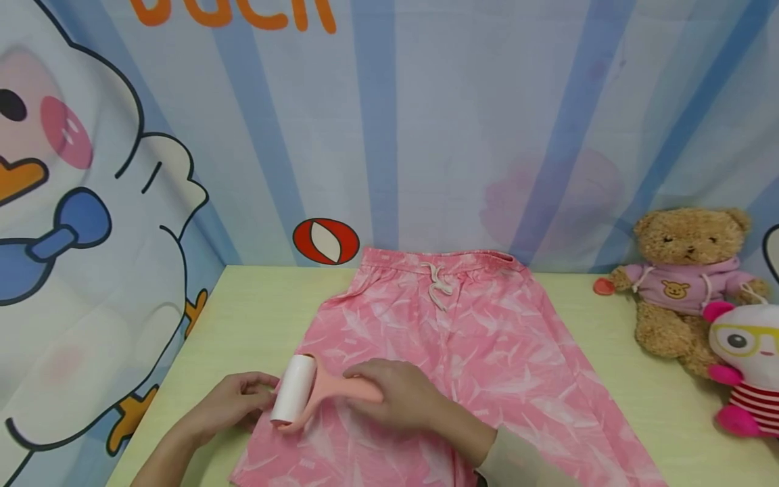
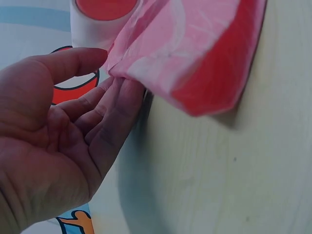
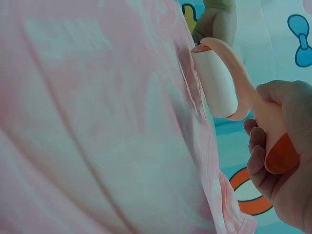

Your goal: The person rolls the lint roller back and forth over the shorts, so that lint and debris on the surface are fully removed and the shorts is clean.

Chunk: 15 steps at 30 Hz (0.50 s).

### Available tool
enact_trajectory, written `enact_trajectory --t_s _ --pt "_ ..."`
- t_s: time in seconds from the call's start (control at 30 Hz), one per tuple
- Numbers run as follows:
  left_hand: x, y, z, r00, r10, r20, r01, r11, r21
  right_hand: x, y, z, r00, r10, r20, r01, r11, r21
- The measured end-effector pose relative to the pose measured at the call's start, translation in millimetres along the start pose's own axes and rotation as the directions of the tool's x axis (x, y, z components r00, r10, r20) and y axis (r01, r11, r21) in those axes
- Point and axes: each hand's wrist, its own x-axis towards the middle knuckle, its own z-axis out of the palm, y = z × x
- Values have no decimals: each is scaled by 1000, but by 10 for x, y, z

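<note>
A pair of pink patterned shorts [image 1: 499, 352] with a white drawstring lies spread out, waistband at the far end. My right hand [image 1: 395, 396] grips the peach handle of a lint roller [image 1: 295, 389]. Its white roll sits over the outer edge of the left leg. In the right wrist view the fingers [image 3: 257, 146] wrap the handle. At that same edge, my left hand [image 1: 228, 409] pinches the fabric. The left wrist view shows its thumb [image 2: 80, 63] above the raised cloth [image 2: 165, 63] and fingers beneath, partly hidden.
The shorts lie on a pale yellow tabletop [image 1: 243, 318]. At the right sit a teddy bear [image 1: 690, 270] in a pink hoodie and a plush toy [image 1: 751, 365] with yellow glasses. A cartoon-printed cloth backdrop [image 1: 438, 135] rises behind the table and along its left side.
</note>
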Motion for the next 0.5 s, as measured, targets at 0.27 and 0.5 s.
enact_trajectory --t_s 0.27,0.5 --pt "1 -24 25 1000 -19 -13 19 1000 9 160 218 -98 995 102 -5 -102 993 53" --pt "-14 -48 48 999 -23 -34 23 1000 20 293 377 -109 990 132 -42 -131 991 33"
